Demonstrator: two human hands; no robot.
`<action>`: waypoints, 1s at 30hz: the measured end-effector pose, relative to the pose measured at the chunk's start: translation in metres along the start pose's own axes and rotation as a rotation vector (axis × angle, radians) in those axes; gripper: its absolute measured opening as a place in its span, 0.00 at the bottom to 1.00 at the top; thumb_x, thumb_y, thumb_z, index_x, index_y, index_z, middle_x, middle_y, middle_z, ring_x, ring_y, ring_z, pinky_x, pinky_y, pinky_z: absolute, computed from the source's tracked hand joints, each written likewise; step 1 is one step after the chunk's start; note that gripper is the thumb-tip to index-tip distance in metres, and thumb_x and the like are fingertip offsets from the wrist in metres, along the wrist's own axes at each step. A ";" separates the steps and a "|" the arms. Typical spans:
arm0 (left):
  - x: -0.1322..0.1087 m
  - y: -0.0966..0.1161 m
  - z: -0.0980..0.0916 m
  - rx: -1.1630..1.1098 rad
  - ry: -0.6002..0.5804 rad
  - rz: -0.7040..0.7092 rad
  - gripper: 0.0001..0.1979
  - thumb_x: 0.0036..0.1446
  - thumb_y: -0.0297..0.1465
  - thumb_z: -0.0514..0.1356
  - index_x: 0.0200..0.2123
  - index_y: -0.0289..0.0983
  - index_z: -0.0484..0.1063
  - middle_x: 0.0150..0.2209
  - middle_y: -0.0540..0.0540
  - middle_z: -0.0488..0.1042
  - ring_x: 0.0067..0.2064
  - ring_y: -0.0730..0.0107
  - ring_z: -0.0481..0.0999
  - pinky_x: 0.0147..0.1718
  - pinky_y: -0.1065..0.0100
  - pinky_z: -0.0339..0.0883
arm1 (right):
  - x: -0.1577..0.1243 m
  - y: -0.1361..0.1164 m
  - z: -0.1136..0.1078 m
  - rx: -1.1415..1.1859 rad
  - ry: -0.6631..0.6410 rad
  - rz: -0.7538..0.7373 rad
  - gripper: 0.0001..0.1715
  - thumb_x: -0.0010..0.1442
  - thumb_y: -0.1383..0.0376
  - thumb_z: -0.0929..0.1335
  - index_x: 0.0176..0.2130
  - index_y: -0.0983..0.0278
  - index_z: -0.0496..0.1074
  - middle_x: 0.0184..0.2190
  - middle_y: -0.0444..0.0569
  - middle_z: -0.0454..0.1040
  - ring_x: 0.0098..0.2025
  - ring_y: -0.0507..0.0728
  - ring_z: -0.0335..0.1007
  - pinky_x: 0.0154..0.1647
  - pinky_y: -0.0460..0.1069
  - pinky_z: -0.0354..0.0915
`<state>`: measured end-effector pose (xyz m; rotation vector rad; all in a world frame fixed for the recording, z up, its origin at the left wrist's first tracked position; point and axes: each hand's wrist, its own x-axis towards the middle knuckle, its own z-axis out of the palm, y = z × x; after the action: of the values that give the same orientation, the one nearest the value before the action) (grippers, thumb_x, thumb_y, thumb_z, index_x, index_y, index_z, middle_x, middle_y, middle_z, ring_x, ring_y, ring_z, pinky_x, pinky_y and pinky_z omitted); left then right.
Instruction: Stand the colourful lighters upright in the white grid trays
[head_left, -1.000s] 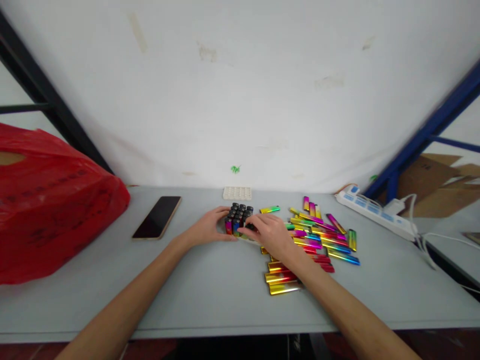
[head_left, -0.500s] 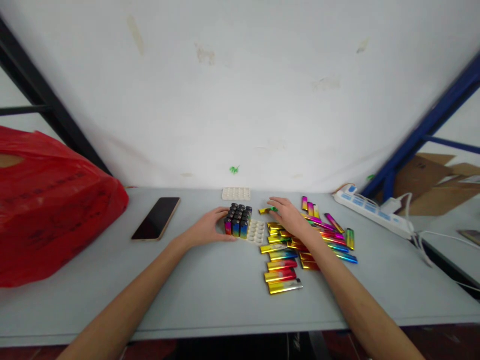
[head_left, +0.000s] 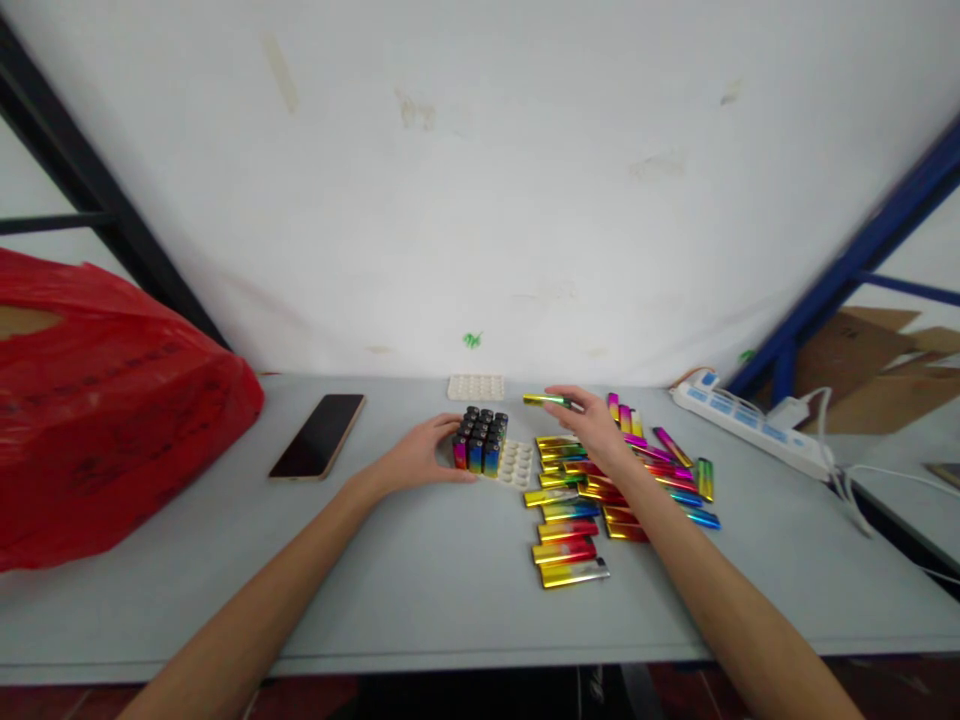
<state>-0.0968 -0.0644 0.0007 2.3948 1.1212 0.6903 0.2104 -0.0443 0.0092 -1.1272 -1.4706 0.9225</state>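
Several lighters [head_left: 480, 440] with black tops and shiny coloured bodies stand upright in the left part of a white tray with round holes [head_left: 517, 465]. My left hand [head_left: 420, 452] is curved round the tray's left end, thumb at the front and fingers behind. Between the fingertips of my right hand [head_left: 589, 420] is a gold-and-green lighter [head_left: 546, 399], lying sideways and raised above the table. Below that hand spreads a pile of metallic lighters [head_left: 566, 512] in gold, red, blue and pink, partly covered by my forearm.
A second white tray [head_left: 476, 387] lies by the wall. To the left are a phone [head_left: 319, 437] and a large red plastic bag [head_left: 120, 400]. On the right sits a white power strip [head_left: 750, 425] with cables, and cardboard [head_left: 862, 365] beyond the blue frame.
My right hand has lifted the gold-and-green lighter from the back of the pile. My left hand stays at the tray.
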 end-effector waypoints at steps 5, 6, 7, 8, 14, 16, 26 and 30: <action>0.000 0.000 0.000 0.009 0.000 -0.010 0.40 0.46 0.48 0.73 0.58 0.33 0.71 0.61 0.36 0.70 0.61 0.46 0.70 0.64 0.53 0.61 | -0.009 -0.022 0.016 0.512 -0.003 0.162 0.21 0.49 0.52 0.78 0.40 0.60 0.78 0.38 0.46 0.75 0.35 0.51 0.67 0.31 0.45 0.62; 0.000 0.000 0.000 0.011 -0.002 -0.008 0.40 0.46 0.48 0.73 0.58 0.33 0.71 0.61 0.36 0.70 0.61 0.46 0.70 0.64 0.53 0.61 | -0.010 -0.026 0.018 0.551 -0.012 0.168 0.21 0.50 0.51 0.77 0.38 0.61 0.77 0.39 0.46 0.75 0.35 0.51 0.68 0.33 0.45 0.64; 0.000 0.000 0.000 0.012 -0.003 -0.005 0.40 0.46 0.48 0.72 0.58 0.33 0.71 0.61 0.37 0.70 0.61 0.46 0.70 0.64 0.53 0.61 | -0.012 -0.029 0.020 0.570 -0.029 0.172 0.21 0.50 0.49 0.77 0.36 0.61 0.76 0.38 0.46 0.75 0.35 0.52 0.68 0.34 0.46 0.66; 0.000 0.000 0.000 0.012 -0.006 -0.005 0.40 0.46 0.48 0.72 0.58 0.34 0.71 0.61 0.37 0.70 0.61 0.46 0.70 0.63 0.53 0.61 | -0.014 -0.031 0.022 0.572 -0.057 0.170 0.22 0.52 0.47 0.76 0.35 0.61 0.73 0.37 0.45 0.75 0.34 0.52 0.69 0.35 0.47 0.67; 0.001 -0.003 0.000 -0.002 0.001 -0.014 0.41 0.44 0.50 0.72 0.59 0.38 0.71 0.60 0.39 0.72 0.61 0.47 0.71 0.63 0.55 0.62 | -0.023 -0.029 0.031 0.296 -0.233 0.132 0.23 0.61 0.42 0.67 0.38 0.58 0.66 0.20 0.34 0.57 0.17 0.47 0.46 0.19 0.44 0.49; 0.001 -0.003 0.001 0.000 0.003 -0.006 0.41 0.44 0.50 0.72 0.59 0.38 0.71 0.61 0.39 0.72 0.61 0.47 0.71 0.63 0.54 0.62 | -0.025 -0.025 0.034 0.086 -0.179 0.054 0.24 0.63 0.42 0.65 0.34 0.60 0.66 0.18 0.35 0.55 0.19 0.48 0.47 0.20 0.45 0.47; 0.002 0.001 0.000 -0.007 -0.003 -0.011 0.40 0.44 0.49 0.73 0.58 0.37 0.72 0.61 0.38 0.71 0.62 0.47 0.70 0.64 0.53 0.61 | -0.036 -0.024 0.053 -0.354 -0.040 -0.138 0.24 0.60 0.53 0.61 0.19 0.61 0.54 0.17 0.39 0.51 0.22 0.49 0.48 0.25 0.48 0.44; 0.001 0.001 -0.001 -0.013 0.009 -0.008 0.41 0.44 0.49 0.73 0.59 0.38 0.72 0.60 0.40 0.72 0.61 0.48 0.71 0.63 0.54 0.62 | -0.039 -0.025 0.054 -0.366 -0.089 -0.186 0.24 0.64 0.53 0.61 0.21 0.61 0.56 0.18 0.39 0.54 0.23 0.50 0.51 0.26 0.48 0.47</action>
<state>-0.0957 -0.0638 0.0021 2.3776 1.1260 0.7041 0.1543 -0.0880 0.0124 -1.1954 -1.8344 0.5942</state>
